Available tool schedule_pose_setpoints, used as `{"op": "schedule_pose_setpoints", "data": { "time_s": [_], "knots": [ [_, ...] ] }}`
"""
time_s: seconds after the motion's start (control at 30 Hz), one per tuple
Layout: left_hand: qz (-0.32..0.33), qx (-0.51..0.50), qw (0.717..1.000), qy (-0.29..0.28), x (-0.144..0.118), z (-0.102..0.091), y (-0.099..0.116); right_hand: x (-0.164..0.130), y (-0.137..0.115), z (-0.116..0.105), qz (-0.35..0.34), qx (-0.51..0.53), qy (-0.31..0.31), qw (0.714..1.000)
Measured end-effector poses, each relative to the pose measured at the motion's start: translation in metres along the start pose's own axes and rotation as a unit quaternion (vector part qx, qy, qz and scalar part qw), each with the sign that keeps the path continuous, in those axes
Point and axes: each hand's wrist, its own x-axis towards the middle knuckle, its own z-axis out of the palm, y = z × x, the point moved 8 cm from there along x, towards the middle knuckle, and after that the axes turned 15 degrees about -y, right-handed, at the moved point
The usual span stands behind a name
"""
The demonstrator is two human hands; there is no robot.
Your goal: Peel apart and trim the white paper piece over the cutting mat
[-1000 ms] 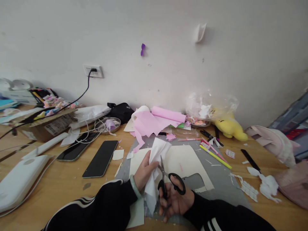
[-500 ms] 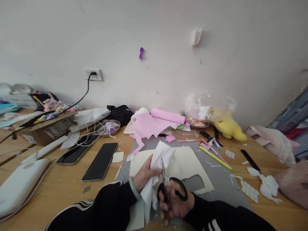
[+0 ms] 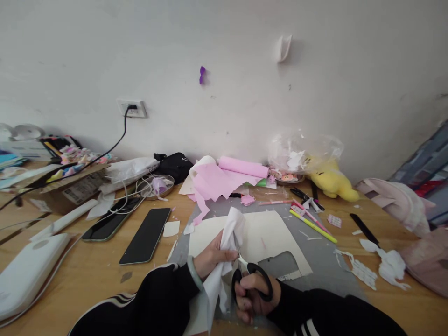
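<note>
My left hand (image 3: pixel 215 256) is closed around a white sheet of thin fabric or felt (image 3: pixel 214 284), pinched under the thumb. Part of the sheet stands up above the fingers, and a long strip of it hangs down past the wrist. In my right hand (image 3: pixel 257 296) is a pair of black-handled scissors (image 3: pixel 268 277), fingers through the loops. Their blades point up and left against the sheet, close to my left thumb; the blade tips are mostly hidden by the material. Beneath both hands lies a cream paper sheet (image 3: pixel 266 228) with a phone-shaped cutout.
A grey mat (image 3: pixel 311 252) covers the table middle. Two phones, one a dark phone (image 3: pixel 145 235), and a white power bank (image 3: pixel 31 275) lie left. Pink felt (image 3: pixel 217 179) is piled behind. Right are a yellow marker (image 3: pixel 313 226), a yellow plush toy (image 3: pixel 332 182) and white scraps (image 3: pixel 390 263).
The upper part of the white sheet has folded in and narrowed. My right hand and the scissors have shifted slightly, and the handle loops look closer together.
</note>
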Motion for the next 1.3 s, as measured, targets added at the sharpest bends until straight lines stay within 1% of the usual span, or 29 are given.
{"op": "schedule_pose_setpoints", "data": {
  "time_s": [0.17,0.23,0.3,0.4,0.5,0.67,0.83,0.93,1.03,1.13,1.2,1.23,1.27,1.3],
  "knots": [
    [-0.022,0.001,1.000,-0.016,-0.001,0.004,-0.002,0.004,0.008,0.001,0.015,0.031,-0.055,0.998],
    [-0.023,0.001,1.000,-0.016,-0.001,0.005,-0.002,0.004,0.007,0.000,0.009,0.025,-0.051,0.998],
    [-0.022,0.001,1.000,-0.021,-0.001,0.007,-0.001,0.002,0.004,0.000,0.001,0.013,-0.033,0.999],
    [-0.028,0.005,0.999,-0.035,0.000,0.010,-0.001,0.000,-0.001,0.002,-0.017,-0.014,-0.017,1.000],
    [-0.039,0.008,0.998,-0.042,0.000,0.011,-0.002,0.000,-0.002,0.001,-0.029,-0.018,-0.015,0.999],
    [-0.052,0.001,0.997,-0.048,-0.001,0.012,-0.004,0.003,0.007,-0.001,-0.004,0.013,-0.051,0.999],
    [-0.061,-0.004,0.997,-0.045,-0.002,0.014,-0.005,0.002,0.003,-0.004,-0.028,-0.015,-0.020,0.999],
    [-0.052,0.002,0.999,-0.016,-0.001,0.009,-0.003,0.004,0.002,-0.001,-0.035,-0.002,-0.051,0.998],
    [-0.021,0.005,0.999,0.024,0.001,-0.001,0.002,0.003,0.001,0.000,-0.033,0.020,-0.089,0.995],
    [0.012,0.006,0.997,0.082,0.003,-0.015,0.009,-0.002,-0.004,0.003,-0.018,0.004,-0.096,0.995],
    [0.025,0.013,0.991,0.128,0.002,-0.024,0.012,-0.009,-0.009,0.004,0.009,-0.050,-0.078,0.996],
    [0.028,0.018,0.988,0.152,0.001,-0.028,0.013,-0.013,-0.014,0.003,0.022,-0.098,-0.055,0.993],
    [0.029,0.024,0.984,0.175,-0.001,-0.031,0.014,-0.018,-0.022,-0.002,0.029,-0.158,-0.014,0.987],
    [0.030,0.029,0.980,0.194,-0.002,-0.034,0.014,-0.024,-0.031,-0.009,0.035,-0.227,0.039,0.973]
  ]
}}
